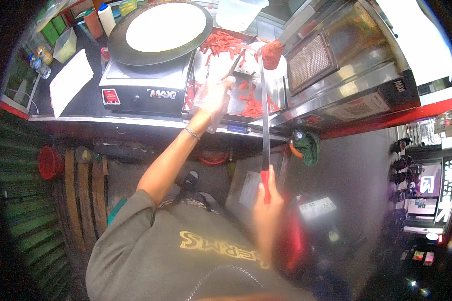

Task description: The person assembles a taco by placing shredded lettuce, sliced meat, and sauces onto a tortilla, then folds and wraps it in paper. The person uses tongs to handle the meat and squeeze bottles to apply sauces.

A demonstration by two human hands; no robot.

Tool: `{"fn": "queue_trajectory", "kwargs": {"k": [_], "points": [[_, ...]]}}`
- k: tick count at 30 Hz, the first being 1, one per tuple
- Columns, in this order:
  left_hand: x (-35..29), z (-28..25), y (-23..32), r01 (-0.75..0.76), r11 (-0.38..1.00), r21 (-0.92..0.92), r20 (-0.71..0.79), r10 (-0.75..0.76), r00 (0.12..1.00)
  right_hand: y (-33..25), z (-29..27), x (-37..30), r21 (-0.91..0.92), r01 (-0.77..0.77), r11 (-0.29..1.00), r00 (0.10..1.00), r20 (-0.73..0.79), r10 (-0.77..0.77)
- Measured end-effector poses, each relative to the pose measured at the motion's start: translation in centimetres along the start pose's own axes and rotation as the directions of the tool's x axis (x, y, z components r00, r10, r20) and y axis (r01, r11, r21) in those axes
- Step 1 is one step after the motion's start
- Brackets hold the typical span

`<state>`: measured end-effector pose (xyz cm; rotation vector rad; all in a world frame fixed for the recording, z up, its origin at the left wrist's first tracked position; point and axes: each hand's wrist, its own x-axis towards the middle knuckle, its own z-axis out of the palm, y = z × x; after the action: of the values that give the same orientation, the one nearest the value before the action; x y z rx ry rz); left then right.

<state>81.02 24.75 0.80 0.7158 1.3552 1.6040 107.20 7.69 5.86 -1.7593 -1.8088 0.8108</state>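
My left hand point(216, 98), in a clear plastic glove, is closed around metal tongs point(235, 64) over the tray. My right hand point(267, 203) grips the red handle of a long knife point(265, 118), whose narrow blade runs away from me across the tray to a cone of reddish meat point(272, 54). The blade's far end lies beside the meat; whether it touches I cannot tell. Sliced meat point(221, 42) is heaped at the back of the metal tray point(281, 95), and more meat strips point(253, 104) lie near its front. Glare hides part of the tray's left.
Left of the tray, a round griddle point(116, 42) bears a pale flatbread point(165, 27). Right stands a steel grill with a mesh burner point(312, 61). Sauce bottles point(106, 19), a white paper point(71, 83) and a clear tub point(236, 14) are also around. A green cloth point(308, 148) hangs below the counter edge.
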Motion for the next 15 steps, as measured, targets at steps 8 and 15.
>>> {"fn": "queue_trajectory", "kwargs": {"k": [8,15], "points": [[0.8,0.0,0.3,0.117,0.993,-0.024,0.003,-0.117,0.993,-0.8,-2.2,-1.3,-0.018,0.173,0.985,0.985,-0.018,-0.173],[0.9,0.3,0.7,0.045,0.992,-0.122,0.031,-0.041,0.999,-2.3,-3.4,-2.1,0.009,0.037,0.999,0.998,0.048,-0.038]]}}
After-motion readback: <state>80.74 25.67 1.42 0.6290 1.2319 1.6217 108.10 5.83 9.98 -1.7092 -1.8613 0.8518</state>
